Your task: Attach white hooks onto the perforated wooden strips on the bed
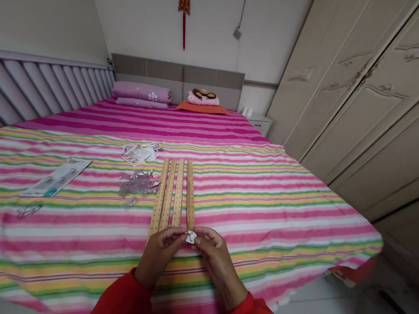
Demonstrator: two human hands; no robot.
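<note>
Between my two hands is a small white piece with a thin dark line on it, too small to name more exactly. The thumb and fingers of my left hand pinch its left side. My right hand grips the right edge, also in a pinch. Just beyond my fingers, several long wooden strips with rows of small holes lie side by side on the striped bedspread. The near end of the rightmost strip reaches up to the white piece; whether they touch, I cannot tell.
Left of the strips lie clear plastic bags with small parts and white packets. Farther left are a flat blister pack and a thin wire-like bundle. Folded bedding rests by the headboard; a wardrobe stands at right.
</note>
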